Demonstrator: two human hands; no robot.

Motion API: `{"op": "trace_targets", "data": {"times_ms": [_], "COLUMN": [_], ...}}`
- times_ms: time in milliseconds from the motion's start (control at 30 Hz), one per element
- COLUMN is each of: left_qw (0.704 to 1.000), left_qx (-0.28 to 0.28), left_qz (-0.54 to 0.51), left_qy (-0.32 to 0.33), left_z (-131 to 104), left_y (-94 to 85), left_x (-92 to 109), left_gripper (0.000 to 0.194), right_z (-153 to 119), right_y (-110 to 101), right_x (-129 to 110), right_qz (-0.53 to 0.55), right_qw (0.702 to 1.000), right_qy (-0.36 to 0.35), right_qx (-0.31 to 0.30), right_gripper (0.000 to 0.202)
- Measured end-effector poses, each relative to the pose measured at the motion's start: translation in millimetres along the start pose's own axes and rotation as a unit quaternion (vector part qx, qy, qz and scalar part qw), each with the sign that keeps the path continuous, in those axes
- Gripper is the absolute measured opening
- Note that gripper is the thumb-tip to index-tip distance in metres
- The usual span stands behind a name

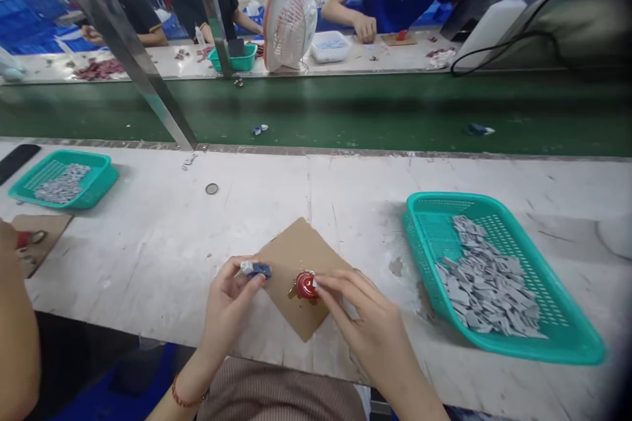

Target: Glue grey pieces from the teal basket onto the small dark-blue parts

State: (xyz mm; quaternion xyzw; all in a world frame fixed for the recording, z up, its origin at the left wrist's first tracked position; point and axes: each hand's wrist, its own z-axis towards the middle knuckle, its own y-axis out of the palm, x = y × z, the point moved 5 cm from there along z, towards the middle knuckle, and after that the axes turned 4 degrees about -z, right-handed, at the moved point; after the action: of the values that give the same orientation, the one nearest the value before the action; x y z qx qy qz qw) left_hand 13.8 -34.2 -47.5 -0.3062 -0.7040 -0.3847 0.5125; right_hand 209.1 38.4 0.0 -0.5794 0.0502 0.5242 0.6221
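My left hand [232,296] pinches a small dark blue piece with a light grey-white end [257,270] between thumb and fingers, above the left corner of a brown cardboard square [291,247]. On the cardboard sits a small round pot of glossy red liquid [305,285], with brownish smears around its lower edge. My right hand [363,306] is closed in a pinch at the pot's right rim. A tiny whitish piece [316,282] shows at those fingertips, mostly hidden by them.
A green basket [567,316] of grey-white pieces [494,289] stands right; another green basket [101,174] stands far left. A round metal cap [212,189] lies on the table. At left is a neighbour's arm [17,329]. Beyond runs a green belt [355,112], with a metal post [133,72] before it.
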Motion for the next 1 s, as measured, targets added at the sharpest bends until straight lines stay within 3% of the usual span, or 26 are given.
{"op": "trace_targets", "data": {"times_ms": [167, 533, 1000], "left_qw": [1.0, 0.998, 0.997], "left_qx": [-0.012, -0.057, -0.059], "left_qz": [0.012, 0.019, 0.032], "left_qy": [0.008, -0.035, -0.032], "left_z": [-6, -13, -8], "left_y": [2.7, 19.3, 20.5], "left_x": [-9, -7, -3], "left_gripper": [0.017, 0.017, 0.018], "right_z": [3, 6, 7], "right_y": [7, 14, 13], "right_x": [-9, -14, -14], "right_qz": [-0.051, -0.082, -0.084], "right_qw": [0.998, 0.994, 0.994], "right_qy": [-0.01, -0.002, 0.011], "right_qx": [-0.016, -0.069, -0.069], "right_gripper": [0.016, 0.021, 0.021]}}
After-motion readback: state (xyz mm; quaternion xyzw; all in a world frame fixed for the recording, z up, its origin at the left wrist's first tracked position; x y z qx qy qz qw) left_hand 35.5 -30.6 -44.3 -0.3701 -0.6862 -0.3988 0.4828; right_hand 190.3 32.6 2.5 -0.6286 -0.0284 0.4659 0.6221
